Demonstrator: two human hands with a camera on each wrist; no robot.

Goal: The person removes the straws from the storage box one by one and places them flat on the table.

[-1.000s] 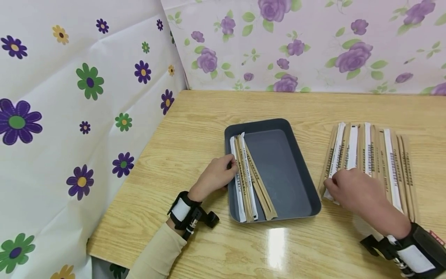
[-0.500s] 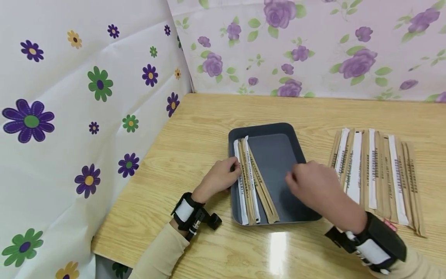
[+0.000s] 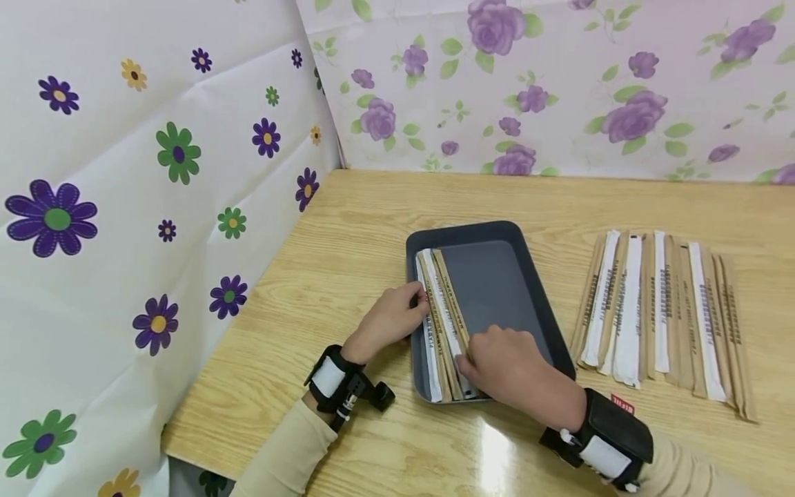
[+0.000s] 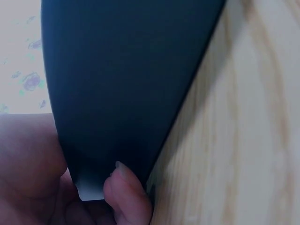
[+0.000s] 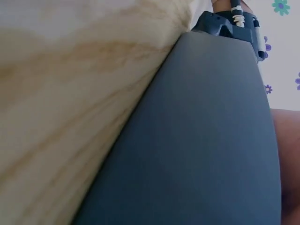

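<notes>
A dark grey tray (image 3: pixel 499 290) lies on the wooden table with several paper-wrapped straws (image 3: pixel 444 310), white and brown, side by side along its left wall. My left hand (image 3: pixel 388 317) grips the left wall; in the left wrist view a fingertip (image 4: pixel 126 190) curls against the wall's outer face. Over the tray's near part, my right hand (image 3: pixel 512 369) has curled fingers, the thumb at the lower part of the rightmost wrapped straws and covering their near ends. The outer tray wall (image 5: pixel 201 131) fills much of the right wrist view.
To the right of the tray, several more wrapped straws (image 3: pixel 661 310) lie in a loose row on the table (image 3: pixel 360 228). A flowered sheet (image 3: pixel 435 83) hangs behind the table, and another (image 3: pixel 93 276) along its left side. Both wrists wear black camera straps.
My right hand has come left from the row of straws into the tray. The slanted brown straws there now lie nearly parallel beside the others. The left hand keeps its place.
</notes>
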